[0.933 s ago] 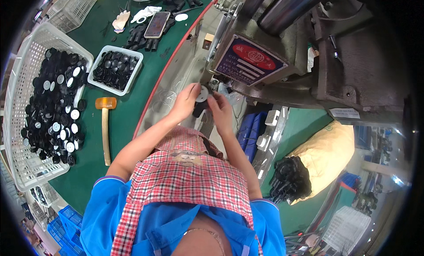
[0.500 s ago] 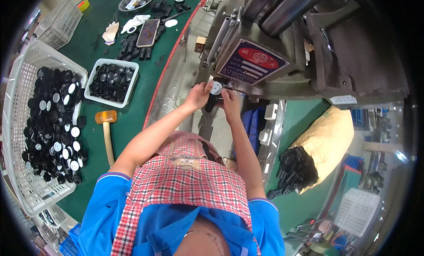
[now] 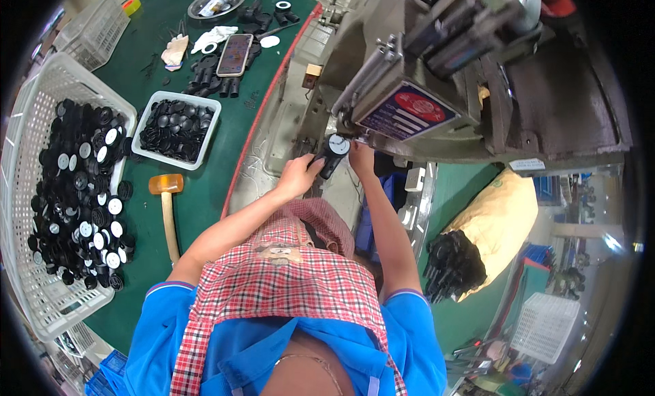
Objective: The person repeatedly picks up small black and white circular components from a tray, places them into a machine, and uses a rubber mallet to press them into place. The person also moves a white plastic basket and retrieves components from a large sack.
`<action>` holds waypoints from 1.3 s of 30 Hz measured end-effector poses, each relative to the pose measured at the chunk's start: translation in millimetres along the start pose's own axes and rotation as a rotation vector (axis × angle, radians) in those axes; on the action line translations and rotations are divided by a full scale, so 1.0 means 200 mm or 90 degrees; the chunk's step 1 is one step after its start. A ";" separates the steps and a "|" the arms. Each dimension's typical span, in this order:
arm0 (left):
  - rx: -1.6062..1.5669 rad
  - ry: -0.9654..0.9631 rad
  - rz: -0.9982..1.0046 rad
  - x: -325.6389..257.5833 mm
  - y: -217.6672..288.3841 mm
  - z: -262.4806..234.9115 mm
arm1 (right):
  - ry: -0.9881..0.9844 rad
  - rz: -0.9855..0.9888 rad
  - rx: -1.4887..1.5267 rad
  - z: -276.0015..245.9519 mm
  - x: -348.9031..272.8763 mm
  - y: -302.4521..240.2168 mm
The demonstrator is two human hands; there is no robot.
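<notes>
Head view: both hands hold a round black part with a white face up at the mouth of a press machine

The left hand (image 3: 297,177) is curled shut around the lower side of the black part (image 3: 334,152), and the right hand (image 3: 360,157) closes on it from the other side, just under the machine (image 3: 437,89) and its red-and-blue plate (image 3: 407,111). The fingers sit very near the tooling, so a pinch looks possible if the press moves while they are there; a part seated crooked could jam or crack. On the green worktop (image 3: 205,198) to the left lie a wooden mallet (image 3: 166,208), a small white tray (image 3: 177,128) of black parts, a large white basket (image 3: 41,191) of more, and a phone (image 3: 234,54)
</notes>
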State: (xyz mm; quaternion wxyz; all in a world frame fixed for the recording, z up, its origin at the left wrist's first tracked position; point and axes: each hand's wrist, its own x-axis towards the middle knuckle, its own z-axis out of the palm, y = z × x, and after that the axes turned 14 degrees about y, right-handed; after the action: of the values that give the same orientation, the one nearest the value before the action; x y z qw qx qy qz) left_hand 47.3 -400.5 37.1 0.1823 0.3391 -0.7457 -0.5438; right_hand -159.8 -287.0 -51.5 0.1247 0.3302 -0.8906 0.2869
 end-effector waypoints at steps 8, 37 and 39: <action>0.057 0.069 0.072 -0.01 -0.02 0.02 | -0.196 0.066 -0.125 0.18 0.07 0.08; 0.690 0.409 0.159 0.19 -0.38 -1.33 | -0.244 0.215 0.332 0.17 0.32 0.56; 0.715 0.422 0.152 0.21 -0.42 -1.34 | -0.322 0.218 0.199 0.21 0.33 0.54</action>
State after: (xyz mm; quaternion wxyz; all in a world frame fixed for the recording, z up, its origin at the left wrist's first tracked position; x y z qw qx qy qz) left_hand 215.3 -628.6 46.0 0.2567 0.4468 -0.8527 0.0851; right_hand -282.2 -279.2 -105.1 -0.2022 0.2516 -0.8812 0.3455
